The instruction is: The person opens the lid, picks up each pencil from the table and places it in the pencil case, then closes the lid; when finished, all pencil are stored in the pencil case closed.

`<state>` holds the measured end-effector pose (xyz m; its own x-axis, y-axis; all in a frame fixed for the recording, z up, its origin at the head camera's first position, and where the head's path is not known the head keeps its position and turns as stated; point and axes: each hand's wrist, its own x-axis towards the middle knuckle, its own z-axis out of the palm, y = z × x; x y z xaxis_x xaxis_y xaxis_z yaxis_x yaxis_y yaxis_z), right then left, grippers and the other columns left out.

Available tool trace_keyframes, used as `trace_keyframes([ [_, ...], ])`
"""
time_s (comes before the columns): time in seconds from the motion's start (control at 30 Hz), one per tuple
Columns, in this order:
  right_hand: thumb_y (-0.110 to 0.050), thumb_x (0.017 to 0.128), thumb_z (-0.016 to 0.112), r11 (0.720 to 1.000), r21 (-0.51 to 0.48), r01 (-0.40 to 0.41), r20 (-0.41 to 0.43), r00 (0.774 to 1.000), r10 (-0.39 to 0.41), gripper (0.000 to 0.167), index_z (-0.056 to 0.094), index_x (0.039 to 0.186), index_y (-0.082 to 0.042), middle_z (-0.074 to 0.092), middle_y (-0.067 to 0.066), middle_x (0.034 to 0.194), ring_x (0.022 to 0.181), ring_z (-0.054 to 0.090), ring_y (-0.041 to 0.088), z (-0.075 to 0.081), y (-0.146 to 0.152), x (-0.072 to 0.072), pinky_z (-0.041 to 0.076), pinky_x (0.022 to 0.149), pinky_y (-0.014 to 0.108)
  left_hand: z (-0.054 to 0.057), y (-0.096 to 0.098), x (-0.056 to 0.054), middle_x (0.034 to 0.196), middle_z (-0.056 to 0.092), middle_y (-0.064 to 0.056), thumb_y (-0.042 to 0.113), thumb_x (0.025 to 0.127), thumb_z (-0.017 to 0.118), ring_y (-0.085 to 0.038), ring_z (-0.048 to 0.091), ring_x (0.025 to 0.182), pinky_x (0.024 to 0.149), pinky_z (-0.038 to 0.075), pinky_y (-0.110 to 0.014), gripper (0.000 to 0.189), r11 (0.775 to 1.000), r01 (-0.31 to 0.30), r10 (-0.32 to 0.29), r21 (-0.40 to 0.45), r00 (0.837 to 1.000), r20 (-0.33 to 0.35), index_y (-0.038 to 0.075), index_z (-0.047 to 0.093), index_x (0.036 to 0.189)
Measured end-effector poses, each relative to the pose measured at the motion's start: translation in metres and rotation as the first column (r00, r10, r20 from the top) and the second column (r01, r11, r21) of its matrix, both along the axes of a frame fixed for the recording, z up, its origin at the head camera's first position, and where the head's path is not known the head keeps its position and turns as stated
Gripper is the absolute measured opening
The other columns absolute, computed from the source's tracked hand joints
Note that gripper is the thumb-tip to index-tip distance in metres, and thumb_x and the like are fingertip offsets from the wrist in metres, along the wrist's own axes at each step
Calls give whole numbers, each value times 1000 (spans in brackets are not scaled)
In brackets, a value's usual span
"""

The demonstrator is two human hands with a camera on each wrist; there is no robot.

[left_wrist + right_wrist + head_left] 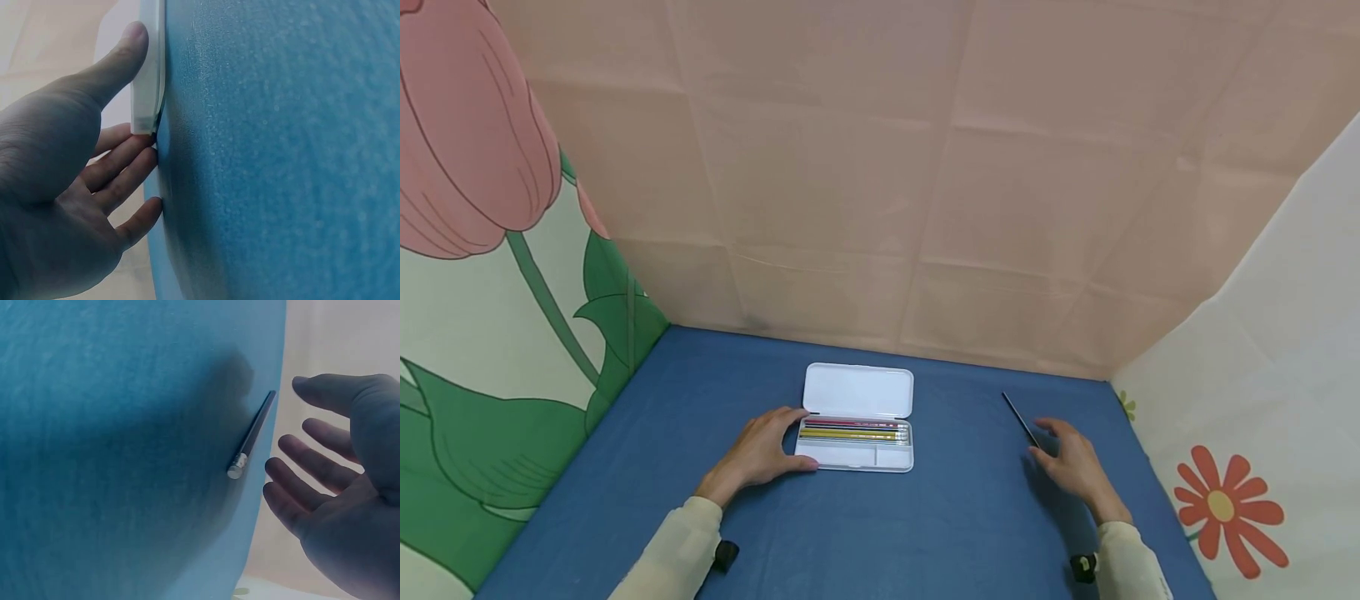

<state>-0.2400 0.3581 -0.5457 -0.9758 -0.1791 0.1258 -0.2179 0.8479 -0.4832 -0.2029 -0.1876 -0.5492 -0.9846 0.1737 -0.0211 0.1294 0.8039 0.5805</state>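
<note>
A white pencil case [858, 392] lies on the blue cloth with its lid folded back. Inside, several pencils [850, 431] in red, dark and yellow lie side by side, silver ends to the right. My left hand [762, 450] holds the case at its left end, thumb [134, 47] along the front edge and fingers by the back left corner. To the right, a dark pencil [1019, 417] with a silver end lies slanted on the cloth. Just over its near end hovers my right hand [1074, 467], thumb and fingers apart; the right wrist view shows a gap between them and the pencil.
Blue cloth [940, 533] covers the table. A plain beige sheet [880, 183] hangs behind it. Printed sheets stand at both sides, one with a pink tulip [475, 133], the other with an orange flower [1221, 506].
</note>
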Motion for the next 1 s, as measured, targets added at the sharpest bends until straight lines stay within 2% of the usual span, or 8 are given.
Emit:
trace_keyframes([
  [0.33, -12, 103, 81, 998, 14, 56, 115, 992, -57, 55, 62, 151, 6, 68, 32, 145, 127, 69, 51, -8, 5, -5, 62, 97, 66, 2, 1, 2, 164, 61, -25, 48, 85, 101, -51, 57, 152, 125, 45, -75, 95, 1000, -5, 5, 5, 1000, 9, 7, 60, 161],
  [0.7, -6, 100, 83, 998, 33, 55, 115, 992, -59, 49, 67, 145, 7, 75, 27, 133, 111, 73, 37, -9, 2, -8, 61, 92, 58, 1, 0, 2, 164, 61, -25, 47, 84, 101, -51, 57, 152, 125, 46, -75, 96, 1000, -2, 2, 11, 1000, 3, 7, 61, 161],
  [1.0, 1, 101, 77, 999, 24, 34, 142, 989, -37, 42, 68, 142, 8, 77, 16, 109, 91, 69, 22, -7, -1, -7, 57, 74, 39, 0, 1, 0, 164, 61, -24, 46, 86, 100, -50, 58, 152, 125, 46, -74, 95, 1000, -3, 3, 17, 1000, 8, 6, 60, 162],
])
